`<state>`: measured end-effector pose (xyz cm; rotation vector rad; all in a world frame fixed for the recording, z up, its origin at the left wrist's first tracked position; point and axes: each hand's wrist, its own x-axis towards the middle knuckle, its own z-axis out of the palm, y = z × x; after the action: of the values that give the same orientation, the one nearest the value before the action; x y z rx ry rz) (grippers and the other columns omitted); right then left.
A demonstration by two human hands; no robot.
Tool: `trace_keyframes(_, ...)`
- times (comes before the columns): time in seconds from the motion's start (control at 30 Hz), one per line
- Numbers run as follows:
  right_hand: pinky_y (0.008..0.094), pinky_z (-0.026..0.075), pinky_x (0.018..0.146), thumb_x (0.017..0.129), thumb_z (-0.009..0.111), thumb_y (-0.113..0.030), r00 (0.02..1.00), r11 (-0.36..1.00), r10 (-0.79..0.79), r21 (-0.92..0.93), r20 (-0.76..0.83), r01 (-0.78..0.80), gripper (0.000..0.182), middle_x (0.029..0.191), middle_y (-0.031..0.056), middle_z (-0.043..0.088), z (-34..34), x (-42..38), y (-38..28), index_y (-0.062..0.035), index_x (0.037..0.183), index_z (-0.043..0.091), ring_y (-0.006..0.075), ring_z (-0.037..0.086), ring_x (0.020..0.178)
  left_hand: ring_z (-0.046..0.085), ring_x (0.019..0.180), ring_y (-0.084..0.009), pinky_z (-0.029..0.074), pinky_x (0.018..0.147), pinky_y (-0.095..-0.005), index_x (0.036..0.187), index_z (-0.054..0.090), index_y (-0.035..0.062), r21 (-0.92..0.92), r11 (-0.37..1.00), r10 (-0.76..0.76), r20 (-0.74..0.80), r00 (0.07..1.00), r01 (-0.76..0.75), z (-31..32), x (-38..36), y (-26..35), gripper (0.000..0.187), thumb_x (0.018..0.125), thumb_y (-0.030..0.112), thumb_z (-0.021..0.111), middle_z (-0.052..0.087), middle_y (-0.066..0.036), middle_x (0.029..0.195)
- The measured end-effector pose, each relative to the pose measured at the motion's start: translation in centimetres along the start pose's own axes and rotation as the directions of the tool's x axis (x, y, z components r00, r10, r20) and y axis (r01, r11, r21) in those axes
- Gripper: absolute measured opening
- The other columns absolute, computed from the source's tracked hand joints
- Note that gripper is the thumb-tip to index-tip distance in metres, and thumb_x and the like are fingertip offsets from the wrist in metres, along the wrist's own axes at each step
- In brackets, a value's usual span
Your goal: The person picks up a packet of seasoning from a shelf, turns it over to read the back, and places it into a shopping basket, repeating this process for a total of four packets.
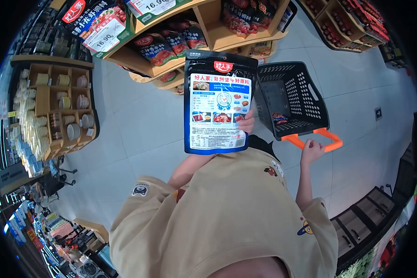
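My left hand [248,123] grips a black and blue seasoning pouch [220,104] upright in front of my body. Its printed back faces me, with small food pictures and a text panel. Fingertips show at the pouch's right edge; the rest of the hand is hidden behind it. My right hand [312,152] is closed at the orange handle [329,144] of a black shopping basket [306,88], which stands to the right. Inside the basket lies a small colourful packet [280,118].
Ahead is a wooden shelf [208,44] with similar pouches and price cards. Cups fill a wooden display [48,111] on the left. Another shelf [343,25] stands at upper right, and dark drawer cabinets [361,217] are at lower right. Grey tiled floor [143,125] lies between.
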<state>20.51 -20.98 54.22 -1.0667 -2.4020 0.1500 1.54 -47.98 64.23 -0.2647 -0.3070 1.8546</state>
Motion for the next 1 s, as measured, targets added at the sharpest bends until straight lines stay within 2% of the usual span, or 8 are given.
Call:
trace_keyframes(0.33,0.0596,0.016,0.085,0.074,0.049,-0.028,0.960,0.926,0.200,-0.357,0.197,-0.120,0.022,0.081,0.0012,0.058,-0.8,0.7,-2.5,-0.0102,0.074,0.062,0.0208,0.044,0.096,0.033,0.053,-0.0091,0.032,0.054,-0.0183,0.077,0.035,-0.0004,-0.007,1.000,-0.025,-0.067,0.997,0.025,-0.4,0.9,1.2,0.039,0.084,0.038,0.036,0.035,-0.004,0.062)
trace_keyframes(0.53,0.0533,0.019,0.089,0.081,0.044,-0.028,0.984,0.996,0.067,-0.075,0.163,-0.056,0.025,0.088,0.0024,0.057,1.0,0.6,-7.1,-0.0085,0.078,0.060,0.0203,0.043,0.099,0.033,0.058,-0.0103,0.032,0.057,-0.0190,0.086,0.038,-0.0035,-0.015,1.000,-0.003,-0.140,0.990,0.000,-1.6,1.3,2.2,0.040,0.083,0.036,0.038,0.036,-0.005,0.068)
trace_keyframes(0.57,0.0463,0.024,0.088,0.081,0.044,-0.023,0.967,0.981,-0.008,0.188,0.253,-0.041,0.022,0.086,0.0037,0.056,1.5,0.8,-7.5,-0.0073,0.079,0.059,0.0203,0.044,0.097,0.034,0.060,-0.0110,0.032,0.058,-0.0193,0.090,0.039,-0.0044,0.042,0.999,0.039,-0.167,0.985,-0.033,-1.7,1.2,2.4,0.040,0.083,0.035,0.039,0.037,-0.005,0.069)
trace_keyframes(0.67,0.0308,0.036,0.079,0.086,0.037,-0.019,0.810,0.679,-0.149,0.654,0.568,-0.334,0.025,0.087,0.0063,0.057,0.7,2.4,-11.8,-0.0030,0.084,0.057,0.0171,0.048,0.090,0.035,0.064,-0.0123,0.032,0.060,-0.0196,0.095,0.040,-0.0046,0.172,0.982,0.124,-0.249,0.961,-0.083,-3.7,1.0,3.7,0.042,0.082,0.035,0.040,0.037,-0.005,0.071)
trace_keyframes(0.8,0.0316,0.039,0.077,0.088,0.031,-0.033,0.729,0.491,-0.288,0.749,0.621,-0.444,0.038,0.096,0.0077,0.056,-0.7,3.8,-15.2,-0.0026,0.096,0.053,0.0166,0.050,0.090,0.046,0.065,-0.0139,0.041,0.059,-0.0238,0.094,0.047,0.0015,0.376,0.926,0.110,-0.177,0.978,-0.036,-5.7,1.5,5.7,0.028,0.081,0.027,0.046,0.047,-0.006,0.075)
trace_keyframes(0.87,0.0305,0.038,0.081,0.086,0.027,-0.045,0.513,0.070,-0.414,0.589,0.752,-0.805,0.052,0.104,0.0104,0.052,-2.0,4.7,-16.8,-0.0013,0.107,0.047,0.0188,0.050,0.094,0.050,0.058,-0.0116,0.042,0.054,-0.0236,0.089,0.051,0.0062,0.447,0.890,0.198,-0.205,0.958,-0.089,-8.7,1.9,7.1,0.020,0.082,0.024,0.046,0.050,-0.003,0.066)
trace_keyframes(0.93,0.0315,0.038,0.082,0.082,0.019,-0.057,0.469,0.102,-0.525,0.600,0.710,-0.793,0.066,0.111,0.0122,0.048,-3.1,5.7,-17.7,-0.0047,0.117,0.038,0.0204,0.049,0.098,0.051,0.054,-0.0112,0.043,0.053,-0.0219,0.085,0.053,0.0056,0.699,0.711,0.500,-0.420,0.757,-0.082,-8.9,1.9,7.2,0.021,0.084,0.025,0.044,0.051,-0.003,0.061)
trace_keyframes(1.0,0.0324,0.040,0.079,0.080,0.020,-0.060,0.449,0.037,-0.619,0.595,0.645,-0.803,0.069,0.112,0.0133,0.047,-4.4,6.4,-18.7,-0.0047,0.120,0.035,0.0224,0.049,0.097,0.051,0.052,-0.0105,0.043,0.052,-0.0220,0.082,0.053,0.0048,0.794,0.608,0.532,-0.398,0.748,-0.010,-6.3,2.3,6.7,0.023,0.085,0.024,0.042,0.052,-0.003,0.061)
